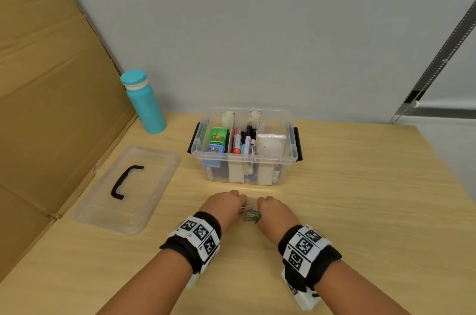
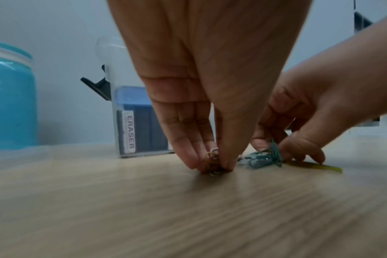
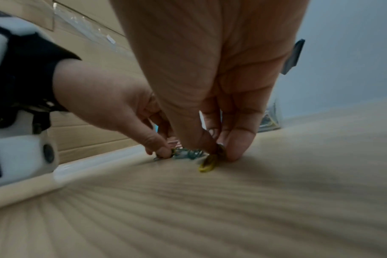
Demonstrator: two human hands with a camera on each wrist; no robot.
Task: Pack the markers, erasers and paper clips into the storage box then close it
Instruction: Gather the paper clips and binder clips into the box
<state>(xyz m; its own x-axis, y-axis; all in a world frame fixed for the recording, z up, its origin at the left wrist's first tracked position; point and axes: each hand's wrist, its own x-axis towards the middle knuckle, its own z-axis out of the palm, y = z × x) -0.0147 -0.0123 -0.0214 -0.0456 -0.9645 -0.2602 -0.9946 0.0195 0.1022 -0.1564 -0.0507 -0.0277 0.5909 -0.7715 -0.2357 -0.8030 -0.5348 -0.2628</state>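
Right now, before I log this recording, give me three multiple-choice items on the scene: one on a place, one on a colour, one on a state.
1. Where does the storage box's lid lie?
A. On the box
B. On the table, left of the box
C. Under the bottle

2. What colour is the bottle?
A. Turquoise
B. Red
C. Black

3. What are the hands doing?
A. Resting flat, apart
B. Lifting the box
C. Pinching up paper clips from the table

Key: 1 B, the clear lid with its black handle lies flat beside the open storage box. 2 A, body and cap are turquoise. 3 C, the left hand and right hand have fingertips closed on the paper clips, as both wrist views show.
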